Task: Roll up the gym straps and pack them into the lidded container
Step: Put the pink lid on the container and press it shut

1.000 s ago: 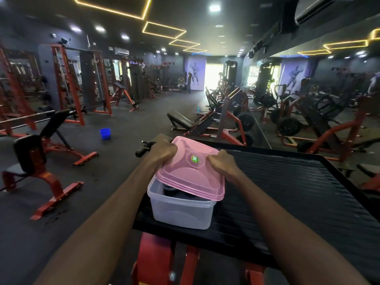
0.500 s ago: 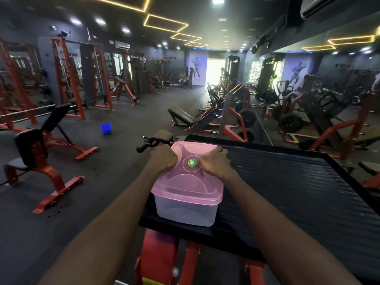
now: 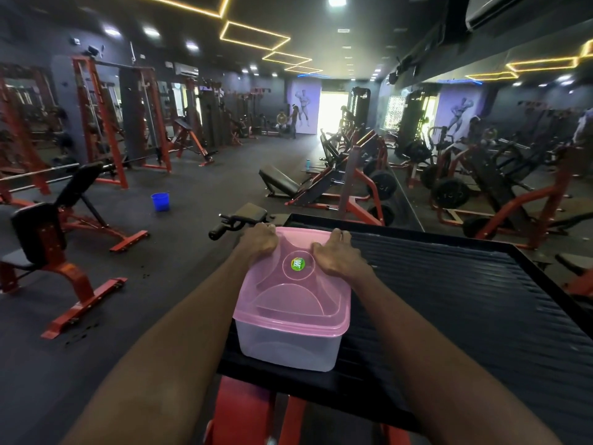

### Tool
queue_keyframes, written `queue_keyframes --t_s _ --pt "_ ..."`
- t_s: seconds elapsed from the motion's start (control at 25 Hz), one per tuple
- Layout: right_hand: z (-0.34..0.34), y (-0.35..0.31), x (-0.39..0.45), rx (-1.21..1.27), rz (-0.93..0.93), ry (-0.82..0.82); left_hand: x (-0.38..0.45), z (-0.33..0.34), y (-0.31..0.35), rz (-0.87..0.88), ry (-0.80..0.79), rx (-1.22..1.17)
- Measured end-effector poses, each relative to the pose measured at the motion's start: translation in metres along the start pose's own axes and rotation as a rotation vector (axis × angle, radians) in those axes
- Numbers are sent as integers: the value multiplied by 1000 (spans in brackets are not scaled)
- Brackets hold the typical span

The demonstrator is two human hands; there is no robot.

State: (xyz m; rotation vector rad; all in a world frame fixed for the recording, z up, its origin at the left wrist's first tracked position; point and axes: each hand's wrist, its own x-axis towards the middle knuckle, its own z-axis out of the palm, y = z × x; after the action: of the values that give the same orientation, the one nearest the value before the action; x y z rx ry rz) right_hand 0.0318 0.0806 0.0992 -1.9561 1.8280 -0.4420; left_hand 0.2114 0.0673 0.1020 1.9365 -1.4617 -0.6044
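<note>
A translucent container (image 3: 288, 345) stands near the front left corner of a black ribbed platform (image 3: 465, 316). A pink lid (image 3: 288, 303) with a green round sticker lies flat on top of it. My left hand (image 3: 259, 243) holds the lid's far left corner, fingers curled over the rim. At the far right corner my right hand (image 3: 337, 255) grips the lid the same way. The gym straps are not visible; the container's cloudy wall hides what is inside.
The platform sits on a red machine frame (image 3: 244, 412), with a black padded handle (image 3: 234, 220) just beyond its far left corner. A blue bucket (image 3: 160, 201) stands on the dark floor to the left, with red benches (image 3: 57, 258) and racks around.
The lid was tilted up at its far side over the open container; it has come down flat onto the rim. Both hands have shifted to the lid's far corners.
</note>
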Motion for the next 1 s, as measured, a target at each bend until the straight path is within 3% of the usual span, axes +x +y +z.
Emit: queue_keyframes --t_s 0.24,0.44,0.8,1.0 --pt "1 3 11 -129 -2 -2 23 1 4 -80 25 51" --pt "3 3 16 -179 -27 15 37 7 -7 -187 21 -133" --pt "3 5 17 -86 3 23 48 14 -15 19 11 189" --pt "-4 14 36 89 84 45 49 16 -20 127 24 299"
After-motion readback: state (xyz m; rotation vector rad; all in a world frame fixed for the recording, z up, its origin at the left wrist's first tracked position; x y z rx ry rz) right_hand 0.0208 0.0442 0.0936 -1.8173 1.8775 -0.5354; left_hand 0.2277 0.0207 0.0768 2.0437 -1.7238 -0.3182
